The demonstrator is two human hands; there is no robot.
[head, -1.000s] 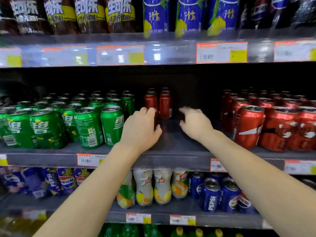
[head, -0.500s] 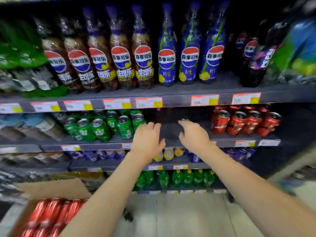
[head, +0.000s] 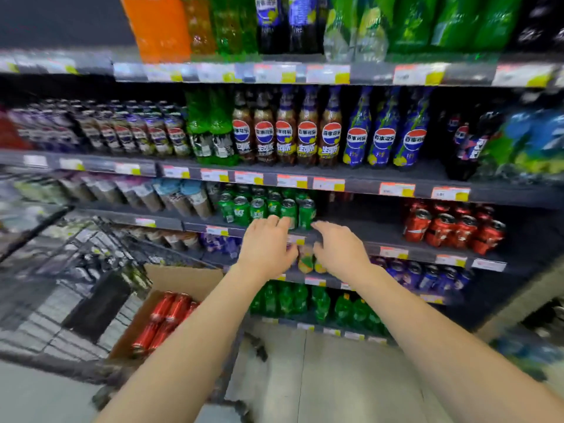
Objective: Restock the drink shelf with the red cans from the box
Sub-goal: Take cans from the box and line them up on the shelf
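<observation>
A brown cardboard box (head: 183,279) sits in a wire trolley at lower left and holds several red cans (head: 164,319) lying on their sides. The drink shelf (head: 351,233) has green cans (head: 265,207) on its left, red cans (head: 451,228) on its right and a dark gap between them. My left hand (head: 265,248) and my right hand (head: 340,251) hover side by side in front of that gap. Both have spread fingers and hold nothing.
The wire trolley (head: 70,270) stands at the left, close to the shelving. Bottles of cola (head: 305,138) fill the shelf above, blue cans (head: 427,276) and green bottles (head: 305,303) the shelves below. Pale floor tiles (head: 320,377) lie below my arms.
Both hands have pulled back out of the shelf gap and away from the two red cans deep inside. The view has drawn back, and the box in the trolley has come into sight.
</observation>
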